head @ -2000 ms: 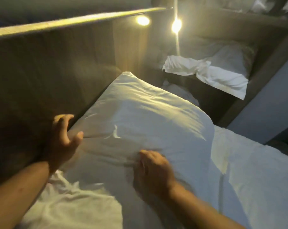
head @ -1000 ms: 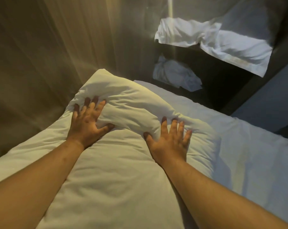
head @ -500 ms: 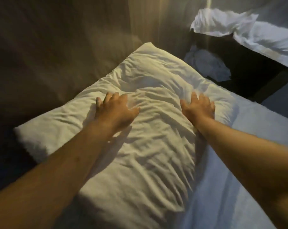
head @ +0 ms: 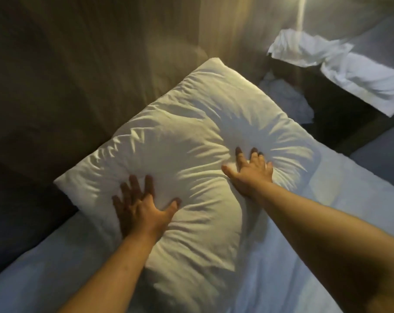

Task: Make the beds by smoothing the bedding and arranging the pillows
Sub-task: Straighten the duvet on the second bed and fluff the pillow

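White pillow (head: 180,143), one; two flat hands (head: 139,213) (head: 250,177)

The pillow (head: 191,154) is plain white with no print, going yellowish in the warm light. The sheet (head: 327,222) is white too but reads pale blue in the shade. The wall (head: 78,64) is brown with vertical wood grain, I think, it's pretty blurry. The far bedding (head: 354,77) is plain white, and the crumpled cloth (head: 286,96) looks bluish white.

Wood panel (head: 83,64) along L side & behind, grain vertical, lit warm nr top centre. Bright light streak (head: 301,12) top R. Dark beam (head: 358,137) slanting at R, grey-blue surface (head: 383,154) just below.
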A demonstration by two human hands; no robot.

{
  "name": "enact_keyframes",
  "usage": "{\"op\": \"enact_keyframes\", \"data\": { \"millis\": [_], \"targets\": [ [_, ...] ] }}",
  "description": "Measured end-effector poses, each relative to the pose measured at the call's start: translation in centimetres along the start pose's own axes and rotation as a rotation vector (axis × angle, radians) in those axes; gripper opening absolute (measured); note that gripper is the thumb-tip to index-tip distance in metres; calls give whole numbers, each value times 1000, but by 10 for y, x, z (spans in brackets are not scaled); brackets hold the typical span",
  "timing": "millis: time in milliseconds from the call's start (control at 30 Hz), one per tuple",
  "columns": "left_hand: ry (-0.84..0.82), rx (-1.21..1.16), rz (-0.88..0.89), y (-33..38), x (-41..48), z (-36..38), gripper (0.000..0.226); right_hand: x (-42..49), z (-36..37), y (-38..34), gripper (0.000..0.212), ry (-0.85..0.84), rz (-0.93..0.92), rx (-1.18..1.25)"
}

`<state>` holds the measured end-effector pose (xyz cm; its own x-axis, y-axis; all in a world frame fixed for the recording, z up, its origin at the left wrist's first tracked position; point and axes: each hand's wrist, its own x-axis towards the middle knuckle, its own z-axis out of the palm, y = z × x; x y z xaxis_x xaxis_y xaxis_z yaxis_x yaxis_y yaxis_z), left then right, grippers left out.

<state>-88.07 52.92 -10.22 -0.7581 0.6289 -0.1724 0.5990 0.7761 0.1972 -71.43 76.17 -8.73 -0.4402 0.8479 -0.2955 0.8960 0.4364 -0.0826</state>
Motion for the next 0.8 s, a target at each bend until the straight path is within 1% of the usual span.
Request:
{"op": "enact_keyframes", "data": {
  "millis": [33, 67, 133, 167, 200, 233, 333, 433, 500, 633, 733, 800],
  "targets": [
    [26, 19, 7, 2, 5, -5, 103, 5, -2, -3, 85, 35, 9, 1],
    [88, 35, 21, 3, 9, -14, 99, 8, -7, -5, 79, 119, 20, 34],
    [304, 28, 69, 0, 21, -35, 90, 21, -23, -15, 61, 327, 19, 186],
    [399, 25, 91, -4, 30, -42, 90, 32, -33, -21, 57, 393, -14, 228],
    [435, 27, 92, -8, 39, -47, 93, 45, -42, -29, 59, 424, -58, 218],
    [426, 29, 70, -12, 48, -46, 97, 59, -51, -38, 65, 429, -107, 166],
    [327, 41, 20, -14, 62, -23, 102, 112, -81, -65, 81, 397, -220, 19],
    [282, 75, 9, -14, 71, 2, 99, 166, -97, -77, 88, 367, -209, 10],
    [297, 59, 0, -15, 80, 11, 98, 195, -85, -78, 90, 279, -181, 19],
    [324, 46, -13, -8, 94, 27, 97, 228, -37, -70, 87, 122, -166, 46],
    [343, 82, 4, -4, 104, 37, 95, 249, -19, -65, 86, 52, -173, 57],
    [366, 82, 10, -3, 109, 45, 93, 259, -11, -64, 86, 41, -183, 65]
  ]
}}
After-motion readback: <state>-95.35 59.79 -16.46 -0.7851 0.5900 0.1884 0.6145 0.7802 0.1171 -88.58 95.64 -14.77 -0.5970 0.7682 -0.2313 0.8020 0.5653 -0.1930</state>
